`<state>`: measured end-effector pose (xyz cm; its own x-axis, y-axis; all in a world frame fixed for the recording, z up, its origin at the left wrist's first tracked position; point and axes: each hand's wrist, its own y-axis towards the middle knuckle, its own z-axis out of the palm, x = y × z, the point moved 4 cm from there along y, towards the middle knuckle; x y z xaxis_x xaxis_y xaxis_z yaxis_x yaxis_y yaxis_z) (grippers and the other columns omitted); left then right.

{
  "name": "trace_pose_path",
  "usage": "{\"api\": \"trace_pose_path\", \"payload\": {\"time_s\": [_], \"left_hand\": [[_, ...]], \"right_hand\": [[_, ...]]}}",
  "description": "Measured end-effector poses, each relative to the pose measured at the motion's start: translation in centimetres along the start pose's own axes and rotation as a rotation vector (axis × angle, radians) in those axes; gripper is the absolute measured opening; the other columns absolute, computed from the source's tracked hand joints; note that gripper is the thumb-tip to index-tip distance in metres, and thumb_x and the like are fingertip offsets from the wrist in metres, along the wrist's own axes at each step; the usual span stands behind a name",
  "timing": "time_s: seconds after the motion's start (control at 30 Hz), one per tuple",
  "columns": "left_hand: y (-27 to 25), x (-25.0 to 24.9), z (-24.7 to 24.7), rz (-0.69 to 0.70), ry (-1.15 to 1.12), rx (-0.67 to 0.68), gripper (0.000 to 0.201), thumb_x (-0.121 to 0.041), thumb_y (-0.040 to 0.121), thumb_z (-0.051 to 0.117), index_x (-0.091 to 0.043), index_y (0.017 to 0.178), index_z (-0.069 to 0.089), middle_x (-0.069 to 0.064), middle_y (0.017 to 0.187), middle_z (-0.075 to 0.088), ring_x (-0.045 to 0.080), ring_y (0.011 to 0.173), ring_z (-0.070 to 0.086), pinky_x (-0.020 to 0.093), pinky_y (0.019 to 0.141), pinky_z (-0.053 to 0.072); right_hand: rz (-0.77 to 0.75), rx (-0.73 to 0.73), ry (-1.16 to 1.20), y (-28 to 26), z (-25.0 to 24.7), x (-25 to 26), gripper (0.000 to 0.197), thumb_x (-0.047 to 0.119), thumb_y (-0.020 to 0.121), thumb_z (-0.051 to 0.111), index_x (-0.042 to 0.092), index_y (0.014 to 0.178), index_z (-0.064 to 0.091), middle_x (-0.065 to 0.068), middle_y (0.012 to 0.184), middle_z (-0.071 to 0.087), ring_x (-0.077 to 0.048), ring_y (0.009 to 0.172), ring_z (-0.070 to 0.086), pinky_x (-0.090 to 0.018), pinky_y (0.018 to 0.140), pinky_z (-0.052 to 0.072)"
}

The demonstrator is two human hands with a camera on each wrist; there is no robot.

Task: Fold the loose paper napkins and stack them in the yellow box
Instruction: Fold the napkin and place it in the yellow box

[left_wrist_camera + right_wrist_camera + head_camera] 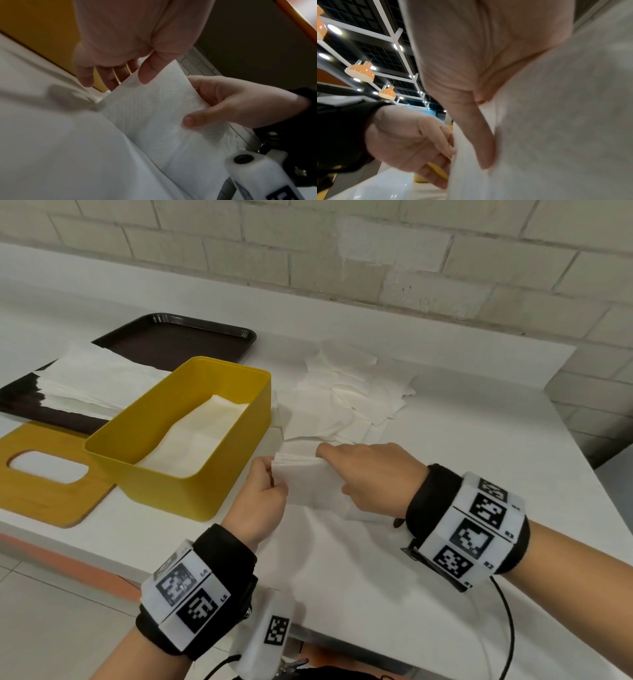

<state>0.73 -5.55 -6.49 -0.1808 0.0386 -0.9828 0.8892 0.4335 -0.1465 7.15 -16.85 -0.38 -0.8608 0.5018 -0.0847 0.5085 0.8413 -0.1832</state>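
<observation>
White folded napkin, several layers thick, held off the table between both hands, tilted, just right of the yellow box. Left hand pinches its left edge, thumb on the near face; right hand grips the right side, thumb on the near face, fingers behind. Box is open-topped, rectangular, upright, with folded white napkins lying flat in the bottom. Loose napkins, white, unfolded, overlap in a messy pile flat on the table behind the hands, right of the box.
</observation>
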Motion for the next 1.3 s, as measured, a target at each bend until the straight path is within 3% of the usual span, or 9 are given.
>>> {"api": "trace_pose_path", "payload": {"time_s": [0.13, 0.27, 0.43, 0.57, 0.67, 0.77, 0.93, 1.07, 1.3], "left_hand": [[0.0, 0.0, -0.3, -0.006, -0.038, -0.024, 0.019, -0.001, 0.096, 0.038, -0.015, 0.109, 0.038, -0.004, 0.099, 0.05, 0.012, 0.092, 0.05, 0.025, 0.08, 0.044], [0.0, -0.3, -0.2, -0.012, 0.009, 0.055, 0.028, -0.001, 0.095, 0.041, -0.019, 0.115, 0.033, -0.005, 0.109, 0.05, 0.005, 0.097, 0.05, 0.022, 0.085, 0.045], [-0.2, -0.4, 0.1, -0.059, 0.076, 0.09, 0.034, -0.004, 0.093, 0.047, -0.019, 0.118, 0.029, 0.005, 0.125, 0.048, 0.017, 0.113, 0.05, 0.034, 0.095, 0.045], [-0.8, -1.7, -0.3, -0.002, -0.047, 0.034, 0.061, -0.015, 0.092, 0.054, -0.022, 0.138, 0.014, -0.011, 0.115, 0.043, -0.01, 0.09, 0.046, 0.002, 0.075, 0.044], [-1.0, -2.9, -0.3, 0.048, -0.101, 0.044, 0.074, -0.025, 0.091, 0.055, -0.027, 0.145, 0.006, -0.019, 0.116, 0.043, -0.006, 0.097, 0.049, -0.005, 0.068, 0.039], [-0.5, -4.3, -0.4, 0.14, -0.214, 0.071, 0.076, -0.019, 0.086, 0.065, -0.04, 0.138, 0.014, 0.0, 0.13, 0.051, 0.004, 0.1, 0.061, 0.007, 0.071, 0.049], [-0.7, -7.0, -3.0, 0.366, -0.176, 0.014, 0.06, -0.004, 0.073, 0.063, -0.047, 0.107, 0.037, 0.011, 0.119, 0.059, 0.022, 0.102, 0.065, 0.046, 0.088, 0.053], [-0.9, -7.8, -5.2, 0.31, -0.018, 0.086, 0.038, -0.008, 0.07, 0.06, -0.037, 0.094, 0.061, -0.002, 0.11, 0.066, 0.019, 0.1, 0.064, 0.037, 0.087, 0.053], [-1.1, -9.9, -9.8, 0.112, 0.139, 0.101, 0.029, -0.002, 0.08, 0.066, -0.026, 0.095, 0.07, -0.007, 0.086, 0.073, 0.007, 0.071, 0.068, 0.017, 0.066, 0.055]], "right_hand": [[0.022, -0.013, 0.038, 0.4, -0.1, -0.3, 0.041, 0.002, 0.09, 0.04, 0.018, 0.127, 0.033, -0.004, 0.113, 0.053, -0.027, 0.094, 0.054, -0.031, 0.06, 0.031], [0.032, -0.062, 0.087, 0.3, -0.5, -0.8, 0.041, 0.007, 0.091, 0.042, 0.021, 0.128, 0.031, -0.002, 0.117, 0.052, -0.027, 0.099, 0.054, -0.031, 0.066, 0.035], [0.009, -0.015, 0.089, 0.7, 0.5, -0.4, 0.036, 0.008, 0.093, 0.039, 0.021, 0.126, 0.033, -0.002, 0.117, 0.052, -0.025, 0.099, 0.054, -0.031, 0.067, 0.037], [0.049, -0.114, 0.369, 0.2, -2.0, -2.6, 0.028, 0.014, 0.094, 0.045, 0.023, 0.119, 0.039, 0.0, 0.108, 0.058, -0.024, 0.095, 0.056, -0.032, 0.081, 0.046], [0.077, -0.325, 0.691, -0.1, -4.4, -3.9, 0.019, 0.014, 0.092, 0.051, 0.018, 0.108, 0.042, 0.003, 0.092, 0.059, -0.02, 0.083, 0.056, -0.023, 0.074, 0.044], [0.116, -0.492, 1.054, 0.8, -5.0, -3.9, 0.024, 0.01, 0.093, 0.05, 0.022, 0.108, 0.035, 0.015, 0.096, 0.054, -0.004, 0.087, 0.056, -0.026, 0.078, 0.048], [-0.034, -0.514, 1.387, 3.3, -5.3, -2.2, 0.053, -0.001, 0.085, 0.057, 0.034, 0.106, 0.023, -0.002, 0.112, 0.057, -0.017, 0.099, 0.061, -0.039, 0.087, 0.053], [-0.191, -0.552, 1.39, 4.9, -7.4, -2.7, 0.069, 0.003, 0.068, 0.064, 0.038, 0.114, 0.026, -0.011, 0.118, 0.052, -0.021, 0.102, 0.061, -0.034, 0.084, 0.054], [-0.188, -0.499, 0.99, 8.3, -11.3, -2.6, 0.026, -0.005, 0.078, 0.064, 0.021, 0.08, 0.064, 0.013, 0.087, 0.062, 0.003, 0.081, 0.057, -0.018, 0.087, 0.044]]}}
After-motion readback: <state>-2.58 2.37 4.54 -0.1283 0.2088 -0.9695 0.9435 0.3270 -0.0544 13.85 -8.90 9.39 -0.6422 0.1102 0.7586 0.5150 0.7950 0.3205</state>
